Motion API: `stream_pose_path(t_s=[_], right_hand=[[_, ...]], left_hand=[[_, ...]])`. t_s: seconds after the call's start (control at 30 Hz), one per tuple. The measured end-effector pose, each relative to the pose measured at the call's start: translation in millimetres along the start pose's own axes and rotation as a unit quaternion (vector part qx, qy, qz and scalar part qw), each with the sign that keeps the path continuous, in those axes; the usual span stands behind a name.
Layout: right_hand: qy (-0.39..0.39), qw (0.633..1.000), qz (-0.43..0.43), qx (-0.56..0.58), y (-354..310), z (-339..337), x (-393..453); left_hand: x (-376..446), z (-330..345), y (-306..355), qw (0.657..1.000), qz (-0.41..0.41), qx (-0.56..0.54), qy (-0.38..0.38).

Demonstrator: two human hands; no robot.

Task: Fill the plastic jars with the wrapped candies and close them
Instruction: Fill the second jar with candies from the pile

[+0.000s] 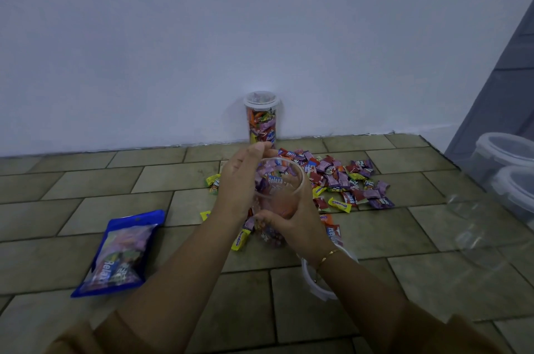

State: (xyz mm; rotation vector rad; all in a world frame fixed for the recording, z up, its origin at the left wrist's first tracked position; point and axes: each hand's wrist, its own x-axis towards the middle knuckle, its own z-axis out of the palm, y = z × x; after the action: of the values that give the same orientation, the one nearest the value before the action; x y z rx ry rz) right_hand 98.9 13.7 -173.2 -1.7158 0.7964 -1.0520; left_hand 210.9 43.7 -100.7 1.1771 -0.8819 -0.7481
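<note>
Above the floor tiles: I hold a clear open plastic jar, mouth tilted toward me.
Left hand: cupped against its rim.
Right hand: wrapped around its body.
Loose wrapped candies: just beyond, right-hand side nearer.

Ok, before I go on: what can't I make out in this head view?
- How full the open jar is: both hands, left and right, cover its lower part.
- The white lid on the floor: mostly hidden under the right wrist.
- The tubs at right: cut off by the frame edge, contents unclear.
- The blue candy bag: blurred, so whether it is opened is unclear.
</note>
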Motion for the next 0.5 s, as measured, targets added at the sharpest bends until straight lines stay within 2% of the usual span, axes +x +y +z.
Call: stream_pose_path(t_s=[0.13, 0.23, 0.3, 0.4, 0.5], right_hand=[[-0.003, 1.0, -0.001, -0.002, 1, 0, 0], [-0.004, 1.0, -0.005, -0.004, 0, 0, 0], [-0.004, 1.0, -0.004, -0.005, 0, 0, 0], [-0.002, 1.0, -0.005, -0.01, 0, 0, -1], [0.001, 1.0, -0.008, -0.013, 1, 1, -1]], left_hand=[[4, -12, -9, 0.998, 0.022, 0.057, 0.01], [7, -33, -24, 0.978, 0.052, 0.203, -0.009], [6, -50, -37, 0.94, 0.066, 0.33, -0.057], [1, -73, -57, 0.887, 0.003, 0.454, -0.088], [-9, -91, -77, 0.763, -0.029, 0.622, -0.173]])
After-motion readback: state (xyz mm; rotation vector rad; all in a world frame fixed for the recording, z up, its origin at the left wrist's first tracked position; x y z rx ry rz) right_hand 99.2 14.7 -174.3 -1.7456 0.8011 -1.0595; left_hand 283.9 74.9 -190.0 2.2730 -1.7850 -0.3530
